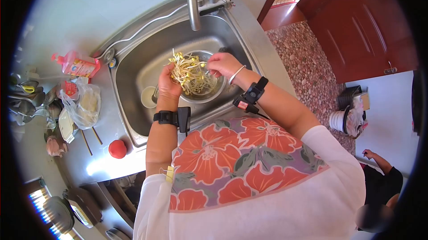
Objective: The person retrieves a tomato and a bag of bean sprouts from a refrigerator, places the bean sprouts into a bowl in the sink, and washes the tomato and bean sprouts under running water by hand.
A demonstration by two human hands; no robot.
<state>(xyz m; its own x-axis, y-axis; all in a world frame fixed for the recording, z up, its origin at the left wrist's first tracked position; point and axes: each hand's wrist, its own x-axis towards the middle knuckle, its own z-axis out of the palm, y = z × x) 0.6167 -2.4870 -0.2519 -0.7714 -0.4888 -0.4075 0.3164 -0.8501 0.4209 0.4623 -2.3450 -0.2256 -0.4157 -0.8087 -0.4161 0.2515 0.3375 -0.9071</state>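
Yellow-headed bean sprouts (189, 68) lie in a loose bunch in my left hand (170, 83), whose fingers curl around their left side. At the bunch's right edge my right hand (224, 65) is closed in a pinch at a bean sprout; its fingertips partly hide what they hold. Below both hands a round metal bowl (220, 89) stands in the steel sink (147, 68), with more sprouts in it under the bunch. To the left of my left hand, a small pale bowl (147, 97) sits on the sink floor, partly hidden by a metal utensil.
The faucet (193, 4) hangs over the sink's far side. On the left counter are a pink detergent bottle (78, 65), a plastic bag (84, 104), chopsticks (86, 142) and a round red object (117, 149). Another person (381, 175) is at lower right.
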